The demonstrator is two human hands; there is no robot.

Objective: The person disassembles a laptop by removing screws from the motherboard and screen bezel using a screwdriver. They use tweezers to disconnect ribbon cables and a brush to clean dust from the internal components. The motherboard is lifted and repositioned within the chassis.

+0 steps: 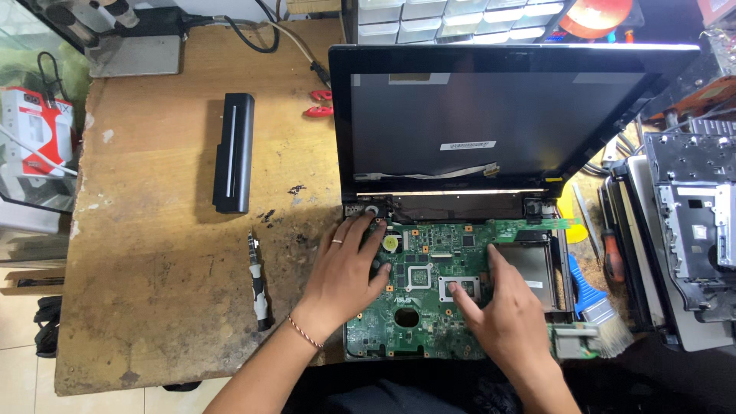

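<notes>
An opened laptop lies on a wooden bench with its green motherboard (429, 264) bare and its dark screen (491, 115) tilted up behind. My left hand (346, 268) rests flat on the board's left side, fingers spread and reaching toward the left hinge (368, 205). My right hand (506, 307) lies on the board's right side, index and thumb pressing near a square chip socket (458, 287). Neither hand holds anything.
A black battery pack (234, 152) and a small screwdriver (258, 284) lie left of the laptop on the wooden bench (153, 291). A blue-handled brush (594, 303) and more screwdrivers sit at right, beside stacked laptop chassis (690, 230). Parts drawers stand behind.
</notes>
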